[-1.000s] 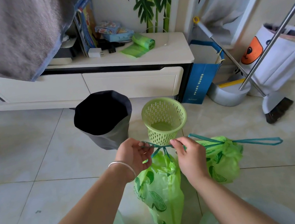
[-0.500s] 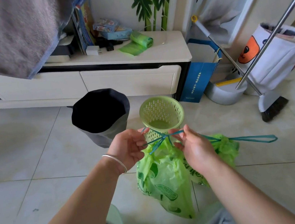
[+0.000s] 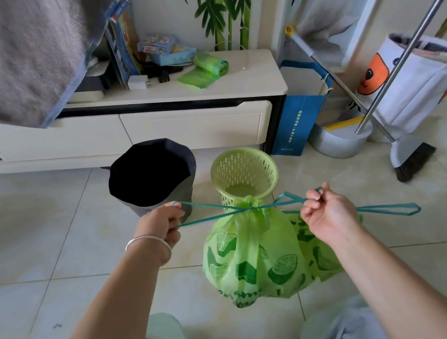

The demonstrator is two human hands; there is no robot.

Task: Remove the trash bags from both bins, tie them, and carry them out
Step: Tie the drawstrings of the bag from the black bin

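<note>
**Drawstring stretched level between 2 hands, knot at the bag's neck**

On our left, the left hand [image 3: 164, 225] is curled closed around 1 end of the teal drawstring [image 3: 211, 211], pulling it out to the left. From there the cord runs almost level to the right, crossing itself at the gathered neck of the green trash bag [image 3: 253, 257], which hangs between our hands in front of the empty green basket bin [image 3: 244, 172]; the black bin [image 3: 151, 176] stands beside it. Further right, the right hand [image 3: 327, 213] pinches the other end with thumb and fingertips, the remaining fingers loosely bent. Just behind it lies a second green bag [image 3: 319, 256], its loop trailing right along the floor. We judge the cord's long axis, left to right, decides things: both hands sit equally near the neck, so pulling apart should cinch the knot.
</note>
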